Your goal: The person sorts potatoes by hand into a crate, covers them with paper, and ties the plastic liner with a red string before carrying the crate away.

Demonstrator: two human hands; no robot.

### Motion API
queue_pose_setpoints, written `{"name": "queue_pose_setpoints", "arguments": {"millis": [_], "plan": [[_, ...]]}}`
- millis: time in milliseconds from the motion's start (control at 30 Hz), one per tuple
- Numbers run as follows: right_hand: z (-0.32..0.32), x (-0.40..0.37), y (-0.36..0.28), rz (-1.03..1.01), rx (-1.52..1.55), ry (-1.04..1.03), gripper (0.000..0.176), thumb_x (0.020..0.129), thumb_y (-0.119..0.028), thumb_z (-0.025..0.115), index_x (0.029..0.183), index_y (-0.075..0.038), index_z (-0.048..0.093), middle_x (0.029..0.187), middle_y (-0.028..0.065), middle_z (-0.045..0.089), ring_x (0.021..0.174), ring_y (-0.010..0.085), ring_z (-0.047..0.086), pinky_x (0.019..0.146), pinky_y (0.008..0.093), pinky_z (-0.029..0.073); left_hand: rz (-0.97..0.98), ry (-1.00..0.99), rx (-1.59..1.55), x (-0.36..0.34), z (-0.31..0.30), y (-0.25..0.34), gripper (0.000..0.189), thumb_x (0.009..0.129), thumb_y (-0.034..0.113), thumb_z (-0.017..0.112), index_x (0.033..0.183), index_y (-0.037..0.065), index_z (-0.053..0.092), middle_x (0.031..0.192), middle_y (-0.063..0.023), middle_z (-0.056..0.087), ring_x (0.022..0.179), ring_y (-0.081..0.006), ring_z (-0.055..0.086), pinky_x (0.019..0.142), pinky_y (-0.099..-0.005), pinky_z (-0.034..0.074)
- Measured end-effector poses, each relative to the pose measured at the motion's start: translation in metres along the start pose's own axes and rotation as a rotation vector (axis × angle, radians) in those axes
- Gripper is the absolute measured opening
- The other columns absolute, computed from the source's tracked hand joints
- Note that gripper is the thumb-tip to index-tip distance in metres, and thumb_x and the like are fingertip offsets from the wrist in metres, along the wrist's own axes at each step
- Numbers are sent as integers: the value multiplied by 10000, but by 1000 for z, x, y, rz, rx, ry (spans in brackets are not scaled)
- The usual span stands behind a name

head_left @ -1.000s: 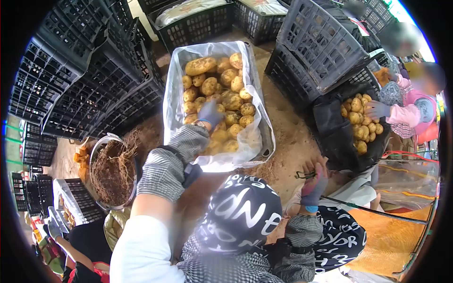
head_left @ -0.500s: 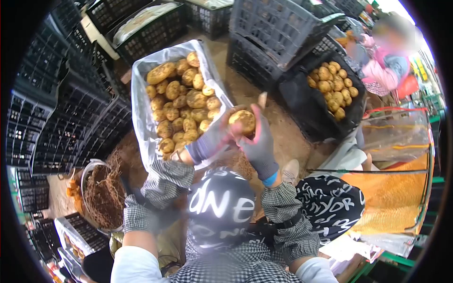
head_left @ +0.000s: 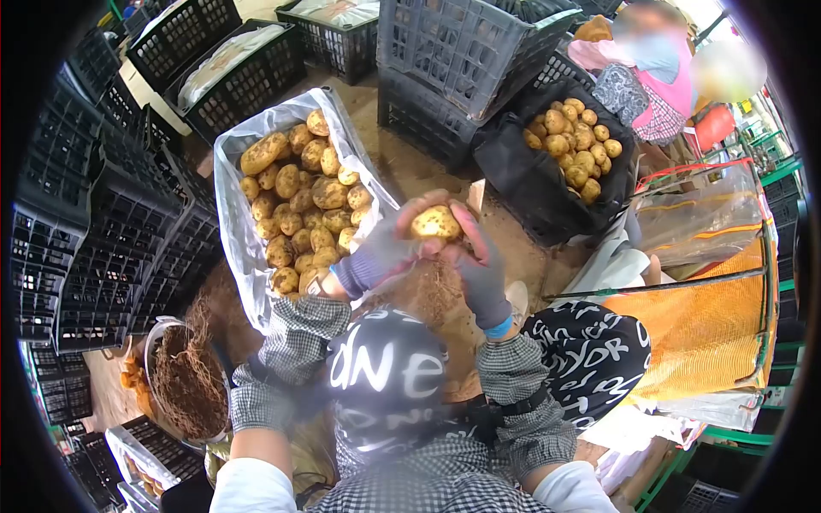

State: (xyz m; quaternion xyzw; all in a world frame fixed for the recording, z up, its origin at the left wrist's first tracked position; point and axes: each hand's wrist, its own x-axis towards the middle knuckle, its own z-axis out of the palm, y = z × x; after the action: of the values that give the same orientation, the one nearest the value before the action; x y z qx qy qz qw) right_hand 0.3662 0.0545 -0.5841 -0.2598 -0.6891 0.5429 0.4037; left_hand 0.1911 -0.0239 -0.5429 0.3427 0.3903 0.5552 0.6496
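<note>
One potato (head_left: 436, 224), yellow with brown dirt patches, is held up in front of me between both gloved hands. My left hand (head_left: 382, 254), in a grey-purple glove, curls around its left side, fingers over the top. From the right, my right hand (head_left: 481, 272) closes on it with thumb and fingers, in a matching glove with a blue band at the wrist. Just left of the hands stands a crate (head_left: 229, 184) lined with clear plastic and filled with dirty potatoes (head_left: 301, 198).
A black-lined crate (head_left: 505, 175) of cleaner potatoes stands right of the hands, near stacked grey crates (head_left: 466, 60). At lower left is a tub of soil and roots (head_left: 184, 380). Orange mesh (head_left: 693, 329) lies right. Another person (head_left: 654, 90) sits at upper right.
The potato has turned between my hands and now shows a longer, oval side. My view has shifted, so the crates appear further left.
</note>
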Motion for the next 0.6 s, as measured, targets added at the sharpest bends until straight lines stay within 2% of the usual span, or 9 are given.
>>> {"name": "queue_pose_setpoints", "arguments": {"millis": [67,100,167,200,300,367,433,500,600], "plan": [[-10,4,-2,143,206,45,619,819,-122,718,1374,-14,466,1374,134,504,1240,241,503,1013,347,440,374,133,182,11,1,-11,854,691,142,855,1403,37,395,1243,-114,531,1164,-231,553,948,-310,491],[-13,5,-7,216,311,65,628,831,-112,705,1394,-16,442,1388,137,491,1231,248,514,1007,343,447,424,187,358,11,2,-13,841,676,125,857,1388,40,417,1254,-123,529,1174,-240,547,963,-318,482],[-2,8,-21,187,111,44,622,853,-162,678,1399,-3,426,1395,133,474,1257,223,481,1040,332,405,524,296,709,9,5,-13,816,647,90,860,1358,45,462,1275,-143,525,1194,-258,536,992,-335,466],[5,8,-30,176,11,36,622,863,-187,664,1401,4,418,1398,131,465,1270,211,465,1056,326,384,643,280,1003,5,12,-2,813,631,72,849,1349,42,467,1319,-168,504,1233,-291,506,1030,-356,435],[12,10,-58,309,456,-93,635,872,-159,619,1434,-9,364,1395,133,453,1262,201,465,1058,332,382,595,285,921,6,23,-2,788,646,56,829,1349,44,474,1340,-165,496,1256,-309,488,1052,-368,413],[8,6,-43,183,566,-113,641,895,-150,613,1457,-31,328,1363,104,467,1214,188,496,1023,329,422,589,232,963,6,24,3,788,660,50,818,1365,49,464,1346,-160,499,1266,-307,481,1066,-369,396],[3,3,-29,138,523,-126,621,913,-148,601,1459,-40,326,1338,87,484,1173,182,523,999,326,443,588,189,976,7,21,3,796,670,48,812,1381,57,454,1354,-158,498,1277,-302,474,1079,-369,381],[-1,6,-30,170,320,-118,574,925,-152,581,1441,-36,358,1321,82,503,1140,183,546,984,322,446,602,142,956,9,17,-4,811,676,50,812,1399,70,444,1363,-157,495,1288,-297,466,1090,-368,370],[-1,2,-34,190,313,-60,494,952,-209,553,1392,-27,421,1263,68,547,1073,174,577,948,316,454,514,127,844,12,17,-18,871,628,50,835,1405,70,442,1389,-132,491,1313,-289,440,1090,-367,346]]}}
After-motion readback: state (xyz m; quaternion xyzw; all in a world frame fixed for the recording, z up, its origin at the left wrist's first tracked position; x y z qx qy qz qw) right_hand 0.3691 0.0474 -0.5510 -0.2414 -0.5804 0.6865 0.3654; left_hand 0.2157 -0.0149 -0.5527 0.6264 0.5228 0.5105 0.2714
